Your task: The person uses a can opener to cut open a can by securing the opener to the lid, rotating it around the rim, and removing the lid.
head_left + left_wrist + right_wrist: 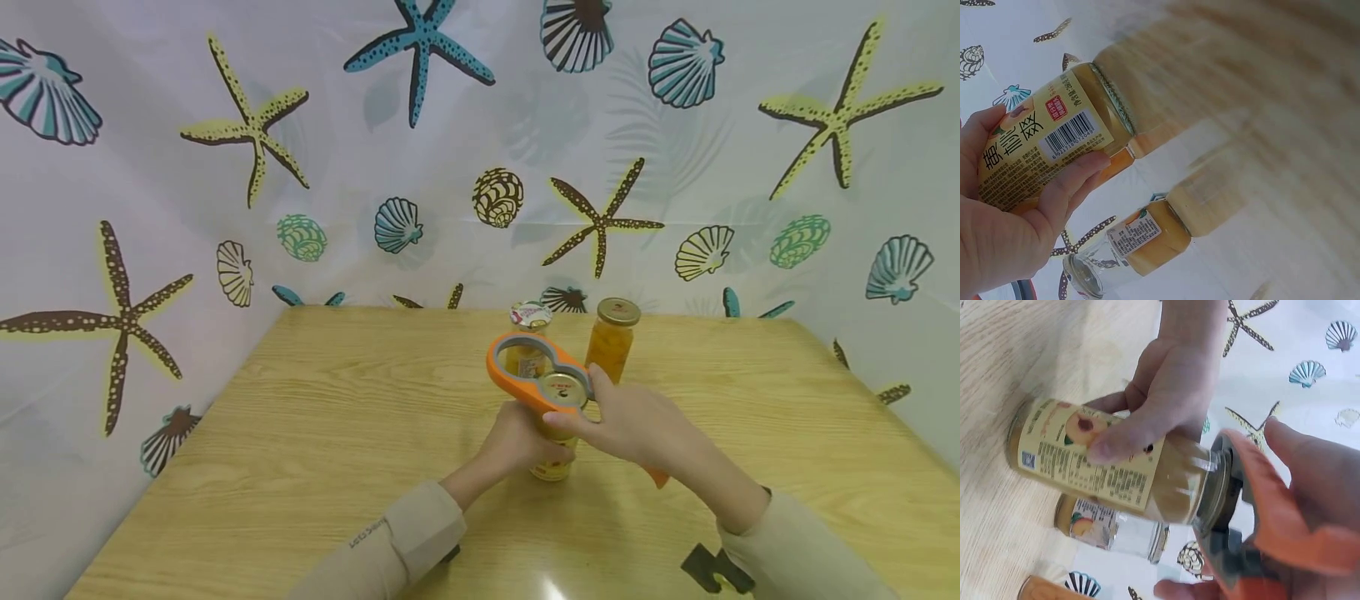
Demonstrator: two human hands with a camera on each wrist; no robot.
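Observation:
My left hand [525,437] grips a glass jar of yellow peaches [1085,450] round its labelled body, with the thumb lying across the label in the right wrist view. The jar stands upright on the table, its gold metal lid [562,390] facing up. An orange and grey jar opener [517,385] with two joined rounded openings is in my right hand [637,421]. The opening nearer that hand surrounds the lid; the other reaches out to the far left. In the right wrist view, grey toothed inner edges of the opener lie against the lid's side.
Just behind stand two more jars on the wooden table [337,400]: a partly filled one with a patterned lid [531,315], and one of orange fruit [611,342] with a gold lid. A white cloth [450,267] printed with shells and starfish hangs behind the table.

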